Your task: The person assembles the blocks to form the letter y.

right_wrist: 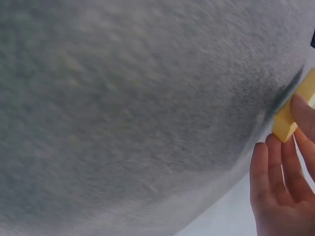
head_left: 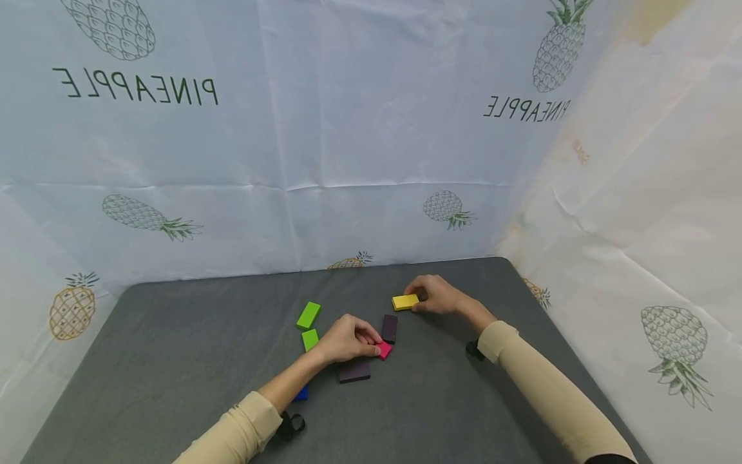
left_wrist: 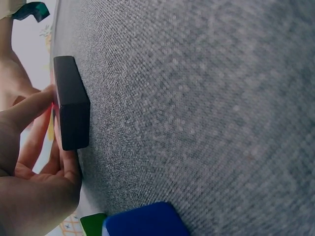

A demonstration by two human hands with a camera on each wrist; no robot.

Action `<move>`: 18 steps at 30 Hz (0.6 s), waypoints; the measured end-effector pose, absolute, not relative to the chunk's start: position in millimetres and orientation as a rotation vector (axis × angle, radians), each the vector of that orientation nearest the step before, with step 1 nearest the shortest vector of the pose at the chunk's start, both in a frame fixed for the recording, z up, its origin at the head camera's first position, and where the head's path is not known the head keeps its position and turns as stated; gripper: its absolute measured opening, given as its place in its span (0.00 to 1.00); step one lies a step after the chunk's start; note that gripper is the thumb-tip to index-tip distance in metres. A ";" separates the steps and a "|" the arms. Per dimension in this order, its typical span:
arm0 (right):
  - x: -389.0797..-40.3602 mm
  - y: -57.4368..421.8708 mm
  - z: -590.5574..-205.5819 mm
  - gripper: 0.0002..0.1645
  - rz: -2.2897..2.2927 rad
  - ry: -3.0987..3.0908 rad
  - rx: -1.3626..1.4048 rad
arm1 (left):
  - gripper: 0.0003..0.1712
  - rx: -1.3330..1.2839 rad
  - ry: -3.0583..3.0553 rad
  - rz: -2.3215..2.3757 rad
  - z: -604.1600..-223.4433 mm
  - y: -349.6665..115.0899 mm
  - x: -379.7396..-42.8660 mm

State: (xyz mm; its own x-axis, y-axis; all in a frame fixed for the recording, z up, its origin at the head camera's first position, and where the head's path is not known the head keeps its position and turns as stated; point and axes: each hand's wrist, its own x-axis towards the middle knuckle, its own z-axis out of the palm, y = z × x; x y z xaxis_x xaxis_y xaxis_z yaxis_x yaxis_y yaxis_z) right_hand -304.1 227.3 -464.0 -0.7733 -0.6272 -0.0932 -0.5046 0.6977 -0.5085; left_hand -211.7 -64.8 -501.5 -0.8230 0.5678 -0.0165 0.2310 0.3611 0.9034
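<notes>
In the head view my left hand [head_left: 346,339] pinches a small red block [head_left: 384,350] between thumb and fingers. Just below that hand lies a wide dark block [head_left: 354,372], which in the left wrist view stands in front of the fingers as a black block [left_wrist: 73,103]. A second dark block [head_left: 390,328] lies right behind the red one. Farther back and to the right, my right hand [head_left: 438,294] pinches a yellow block [head_left: 405,302] by its right end. The right wrist view shows the thumb on the yellow block [right_wrist: 294,110].
Two green blocks, a far one [head_left: 308,315] and a nearer one [head_left: 310,339], lie left of my left hand. A blue block [head_left: 301,394] is partly hidden under the left forearm. The grey table [head_left: 191,361] meets a white pineapple-print curtain [head_left: 348,142] behind.
</notes>
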 end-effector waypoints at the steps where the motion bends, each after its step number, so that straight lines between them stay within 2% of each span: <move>1: -304.5 226.4 -463.2 0.19 -0.668 2.647 -0.912 | 0.08 0.707 2.300 1.449 -501.4 -64.6 -211.7; 12: -307.4 216.6 -463.1 0.20 -0.562 2.650 -0.987 | 0.08 0.712 2.293 1.457 -500.2 -64.4 -210.7; 18: -302.3 213.6 -463.2 0.27 -0.816 2.649 -0.772 | 0.08 0.708 2.294 1.461 -499.9 -64.8 -210.0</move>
